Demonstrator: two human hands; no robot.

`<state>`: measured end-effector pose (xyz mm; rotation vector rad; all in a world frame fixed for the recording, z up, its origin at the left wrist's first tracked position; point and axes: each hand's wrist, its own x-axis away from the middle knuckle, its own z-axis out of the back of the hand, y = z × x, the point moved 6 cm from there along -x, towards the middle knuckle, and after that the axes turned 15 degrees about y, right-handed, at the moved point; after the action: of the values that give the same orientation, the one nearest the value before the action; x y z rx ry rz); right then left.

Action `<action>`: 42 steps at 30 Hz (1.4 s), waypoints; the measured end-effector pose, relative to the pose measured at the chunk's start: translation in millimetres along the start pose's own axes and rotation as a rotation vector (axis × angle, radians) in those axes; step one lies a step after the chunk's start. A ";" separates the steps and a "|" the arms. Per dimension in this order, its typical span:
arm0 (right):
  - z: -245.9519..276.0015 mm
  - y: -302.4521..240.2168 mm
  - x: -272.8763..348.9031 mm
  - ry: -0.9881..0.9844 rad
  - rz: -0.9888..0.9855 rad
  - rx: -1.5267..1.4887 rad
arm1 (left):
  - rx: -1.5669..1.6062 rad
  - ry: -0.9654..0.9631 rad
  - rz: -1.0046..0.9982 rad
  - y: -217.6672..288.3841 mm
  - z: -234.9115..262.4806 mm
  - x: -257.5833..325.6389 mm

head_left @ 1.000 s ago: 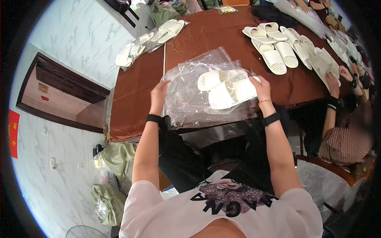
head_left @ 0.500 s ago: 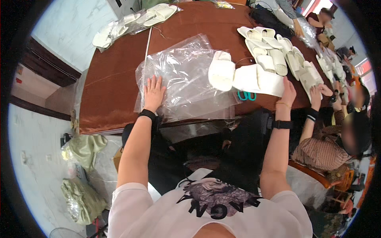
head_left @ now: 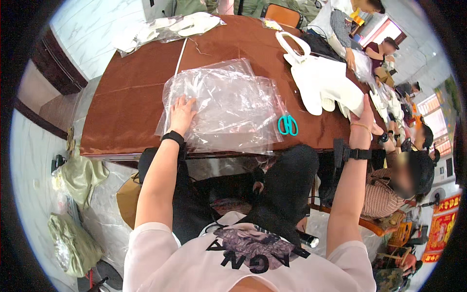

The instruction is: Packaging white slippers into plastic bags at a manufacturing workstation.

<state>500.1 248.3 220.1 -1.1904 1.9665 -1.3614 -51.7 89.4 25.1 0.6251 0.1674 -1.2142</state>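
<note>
My left hand [head_left: 182, 115] lies on a stack of clear plastic bags [head_left: 228, 104], fingers spread and somewhat bent, holding nothing. At the right, my right hand [head_left: 362, 122] is shut on the near end of a white slipper [head_left: 356, 103]. Several more white slippers [head_left: 318, 78] bunch together just beyond it. Glare and overlap hide where one ends and another begins, so I cannot tell how many the hand carries. Teal-handled scissors [head_left: 287, 125] rest beside the bags' right edge, between my hands.
A brown cloth covers the table [head_left: 131, 107]. Bagged white slippers [head_left: 175, 28] line its far left edge. A co-worker in a checked top [head_left: 384, 194] sits close at my right; other people work farther along. Green sacks [head_left: 75, 243] stand on the floor at left.
My right hand has shifted right with a slipper. The pair beside the bags has left that spot, uncovering more of the scissors. My left hand stays on the bags, its fingers more bent.
</note>
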 end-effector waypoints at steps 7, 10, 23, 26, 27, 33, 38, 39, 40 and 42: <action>-79.8 77.4 78.4 -0.302 0.044 -0.091 | 0.125 0.170 -0.009 -30.3 3.0 -14.2; -67.3 163.1 99.1 -0.389 0.072 0.211 | 0.345 0.387 0.223 -34.2 42.8 -32.9; -45.4 191.2 81.1 -0.377 0.850 1.166 | 0.594 0.360 -0.059 57.6 97.3 -23.0; -34.6 192.5 75.3 -0.363 0.944 1.464 | 0.481 0.311 -0.274 76.1 74.4 -22.7; -31.5 202.1 72.1 -0.445 0.828 1.582 | 0.444 0.307 -0.420 86.7 66.4 -20.2; -36.9 206.8 85.5 -0.489 1.028 1.637 | 0.255 0.348 -0.619 91.4 47.1 -5.8; -32.7 216.6 86.9 -0.642 0.809 1.621 | 0.376 -0.117 -0.412 85.3 51.5 -8.2; -32.3 219.6 85.4 -0.651 0.838 1.636 | 0.290 -0.191 -0.436 84.2 47.4 1.5; -32.2 219.7 82.2 -0.627 0.868 1.623 | 0.205 -0.266 -0.459 82.2 42.0 9.2; -34.4 222.9 74.5 -0.597 0.826 1.524 | 0.192 -0.219 -0.446 76.5 39.8 15.9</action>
<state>348.5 232.0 37.9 0.0381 0.4382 -1.2456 15.5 70.9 78.2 0.6345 0.0034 -1.7353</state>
